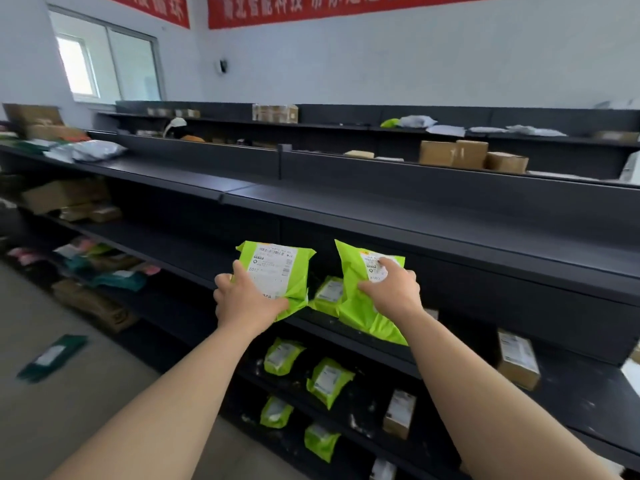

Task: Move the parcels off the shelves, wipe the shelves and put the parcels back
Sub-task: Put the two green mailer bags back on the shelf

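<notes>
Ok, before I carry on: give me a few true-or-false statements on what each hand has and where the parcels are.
1. Each hand holds a green parcel. True: the left hand grips the left green parcel, and the right hand grips the right green parcel.
2. The held parcels carry no labels. False: both show white labels.
3. A small green parcel lies on the shelf between the hands. True.
4. Nothing lies on the floor. False: a dark green parcel lies there.
5. The shelves below hold only cardboard boxes. False: a lower green parcel lies near a cardboard box.
</notes>
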Tool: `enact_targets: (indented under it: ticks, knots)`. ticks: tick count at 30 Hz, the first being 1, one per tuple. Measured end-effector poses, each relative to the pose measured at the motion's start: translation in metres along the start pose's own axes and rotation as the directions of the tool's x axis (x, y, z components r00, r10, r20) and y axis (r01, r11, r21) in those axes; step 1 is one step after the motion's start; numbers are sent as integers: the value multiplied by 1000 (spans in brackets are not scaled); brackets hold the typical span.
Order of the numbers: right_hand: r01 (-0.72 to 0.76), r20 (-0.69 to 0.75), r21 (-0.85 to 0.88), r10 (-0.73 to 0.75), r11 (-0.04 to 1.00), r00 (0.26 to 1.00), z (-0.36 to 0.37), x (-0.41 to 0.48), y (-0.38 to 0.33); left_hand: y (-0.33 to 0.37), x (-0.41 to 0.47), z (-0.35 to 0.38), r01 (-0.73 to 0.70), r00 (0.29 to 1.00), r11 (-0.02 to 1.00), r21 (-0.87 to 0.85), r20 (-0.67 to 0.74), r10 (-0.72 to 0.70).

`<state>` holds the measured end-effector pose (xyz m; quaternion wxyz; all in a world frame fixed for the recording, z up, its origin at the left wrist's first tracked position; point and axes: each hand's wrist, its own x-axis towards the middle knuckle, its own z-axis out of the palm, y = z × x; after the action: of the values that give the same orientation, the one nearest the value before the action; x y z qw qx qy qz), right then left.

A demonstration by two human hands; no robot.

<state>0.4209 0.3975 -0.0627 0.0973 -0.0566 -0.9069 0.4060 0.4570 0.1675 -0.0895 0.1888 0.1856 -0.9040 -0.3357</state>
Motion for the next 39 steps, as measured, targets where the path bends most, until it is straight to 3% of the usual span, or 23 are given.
enact_targets:
  ticks: [8,23,30,39]
  knots:
    - [80,-17,-1,-80,997,997,26,45,-73,-1,72,-35,2,999,1000,-8,-47,-3]
    - [59,-167,-19,-61,998,984,60,205,-143,37,255,-5,-90,994,996,-18,-68,89]
    - [-8,-243,-130,-24,991,970,76,262,-160,52,333,20,-127,992,992,-26,-13,127]
    - [-201,-396,-222,100,954,913,98,318,-167,62,427,58,-226,964,974,6,143,223]
